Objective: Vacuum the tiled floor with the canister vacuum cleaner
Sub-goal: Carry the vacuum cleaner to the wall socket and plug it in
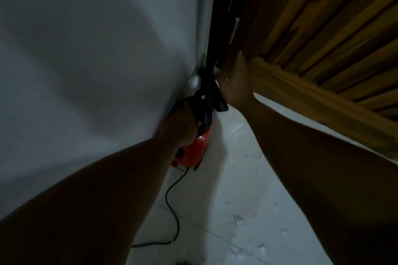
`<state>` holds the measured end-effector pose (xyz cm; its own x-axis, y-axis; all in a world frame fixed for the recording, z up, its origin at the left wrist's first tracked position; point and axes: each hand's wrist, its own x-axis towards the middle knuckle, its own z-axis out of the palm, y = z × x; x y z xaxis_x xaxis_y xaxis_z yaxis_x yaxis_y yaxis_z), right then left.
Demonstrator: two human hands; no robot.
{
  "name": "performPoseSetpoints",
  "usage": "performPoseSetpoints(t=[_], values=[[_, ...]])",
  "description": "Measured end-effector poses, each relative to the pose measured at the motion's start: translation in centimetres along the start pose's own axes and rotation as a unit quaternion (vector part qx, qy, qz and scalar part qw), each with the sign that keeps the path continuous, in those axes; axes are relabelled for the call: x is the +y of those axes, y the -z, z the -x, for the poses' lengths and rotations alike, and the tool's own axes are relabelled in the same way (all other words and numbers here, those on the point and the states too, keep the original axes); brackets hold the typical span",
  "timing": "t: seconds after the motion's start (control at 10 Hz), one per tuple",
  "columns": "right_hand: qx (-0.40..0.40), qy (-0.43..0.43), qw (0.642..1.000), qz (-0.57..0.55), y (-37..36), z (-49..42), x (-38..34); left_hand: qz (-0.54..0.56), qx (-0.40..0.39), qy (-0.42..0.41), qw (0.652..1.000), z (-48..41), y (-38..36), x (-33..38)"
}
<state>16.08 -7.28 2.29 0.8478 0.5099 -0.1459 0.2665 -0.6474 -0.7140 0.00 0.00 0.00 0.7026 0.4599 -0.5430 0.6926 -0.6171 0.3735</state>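
Observation:
A red canister vacuum cleaner [192, 151] stands on the pale tiled floor [241, 211] in a dim corner against a white wall. My left hand [183, 125] grips the black handle on top of it. My right hand [233, 84] reaches to the dark hose and tube [210, 84] that rise from the canister; its fingers lie against the dark parts, and whether they curl round anything is hidden. A black power cord [172, 206] trails from the canister's near side across the tiles.
A white wall [86, 60] fills the left side. An orange-brown curtain [323, 38] hangs at the right, its lower edge close to my right wrist. A dark vertical frame [221, 6] with a thin bead chain stands in the corner.

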Motion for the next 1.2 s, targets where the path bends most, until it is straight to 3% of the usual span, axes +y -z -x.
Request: performPoseSetpoints(t=[0.2, 0.3, 0.6, 0.7, 0.9, 1.2], values=[[-0.035, -0.066, 0.971, -0.225, -1.9, -7.2, -0.4, 0.027, -0.023, 0.041, 0.999, -3.4, -2.2, -0.4], [-0.044, -0.064, 0.951, -0.298, -1.8, -9.5, -1.1, 0.024, -0.030, 0.024, 0.999, -4.0, -3.1, -0.7], [-0.007, -0.052, 0.961, -0.272, -2.4, -12.1, -4.5, 0.085, -0.048, 0.068, 0.993, -4.8, -3.9, -0.6], [0.035, -0.064, 0.953, -0.293, -2.5, -12.2, -4.2, 0.094, 0.006, 0.069, 0.993, -4.2, -3.2, 0.1], [0.042, -0.011, 0.971, -0.237, -3.1, -10.4, -3.2, 0.089, 0.003, 0.077, 0.993, -4.1, -2.6, 0.7], [0.036, -0.034, 0.971, -0.236, -0.7, -5.3, -2.5, 0.024, -0.033, 0.075, 0.996, 2.4, -2.1, 0.0]])
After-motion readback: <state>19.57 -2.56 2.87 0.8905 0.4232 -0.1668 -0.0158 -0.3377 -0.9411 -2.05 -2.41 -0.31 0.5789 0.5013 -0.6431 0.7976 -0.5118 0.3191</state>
